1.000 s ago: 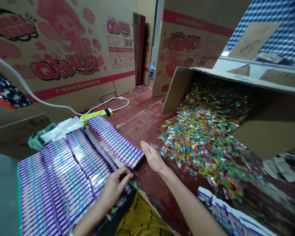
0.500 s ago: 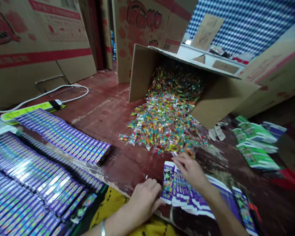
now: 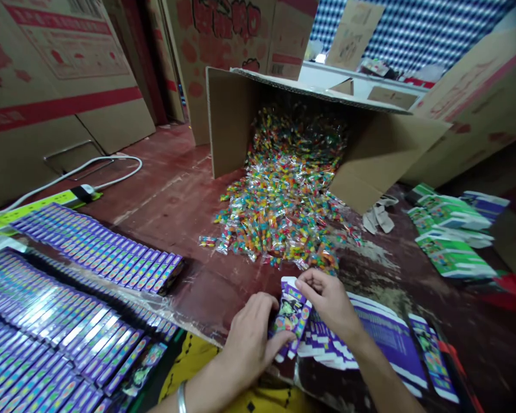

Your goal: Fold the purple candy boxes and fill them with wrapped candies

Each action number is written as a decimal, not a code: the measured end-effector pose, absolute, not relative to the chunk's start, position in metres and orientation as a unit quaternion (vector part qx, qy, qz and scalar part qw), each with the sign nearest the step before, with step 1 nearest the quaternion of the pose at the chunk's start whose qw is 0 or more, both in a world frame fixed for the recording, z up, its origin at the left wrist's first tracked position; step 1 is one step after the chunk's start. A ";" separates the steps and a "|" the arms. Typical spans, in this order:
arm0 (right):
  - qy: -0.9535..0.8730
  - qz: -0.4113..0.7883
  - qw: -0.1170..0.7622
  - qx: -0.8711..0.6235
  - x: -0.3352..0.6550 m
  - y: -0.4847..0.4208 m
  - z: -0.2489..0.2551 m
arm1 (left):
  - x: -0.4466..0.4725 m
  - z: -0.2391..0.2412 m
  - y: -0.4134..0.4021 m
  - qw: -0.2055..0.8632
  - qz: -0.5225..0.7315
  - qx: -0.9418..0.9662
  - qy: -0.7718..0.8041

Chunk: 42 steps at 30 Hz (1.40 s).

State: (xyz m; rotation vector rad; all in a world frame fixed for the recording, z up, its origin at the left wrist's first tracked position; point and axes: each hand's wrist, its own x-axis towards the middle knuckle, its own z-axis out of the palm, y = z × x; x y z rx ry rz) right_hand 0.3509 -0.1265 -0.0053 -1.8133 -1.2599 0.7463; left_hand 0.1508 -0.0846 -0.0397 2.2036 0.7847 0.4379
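Between my two hands is a small purple candy box (image 3: 290,312) with a printed front and white flaps. My left hand (image 3: 253,327) grips its lower left side, thumb across the front. At its top right corner, my right hand (image 3: 327,292) pinches the edge with bent fingers. Under my right forearm a fanned stack of flat purple cartons (image 3: 382,332) lies on the red-brown surface. Just beyond my hands spreads a heap of small clear packets of colourful candy (image 3: 279,206), spilling from a cardboard box (image 3: 232,126) on its side.
Rows of purple boxes (image 3: 60,310) fill the left, with another row (image 3: 98,241) behind them. A yellow-green power strip (image 3: 38,206) with a white cable lies farther back. Green cartons (image 3: 451,235) sit at right. Large cardboard boxes (image 3: 60,74) stand around the back.
My left hand has moved up and taken hold of a purple candy box, now raised from the stack's left end. My right hand stays at its top edge. The view has shifted slightly.
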 end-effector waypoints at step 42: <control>-0.462 0.283 0.537 -0.646 0.252 -0.120 -0.049 | 0.100 -0.032 -0.061 0.728 0.332 0.509 0.317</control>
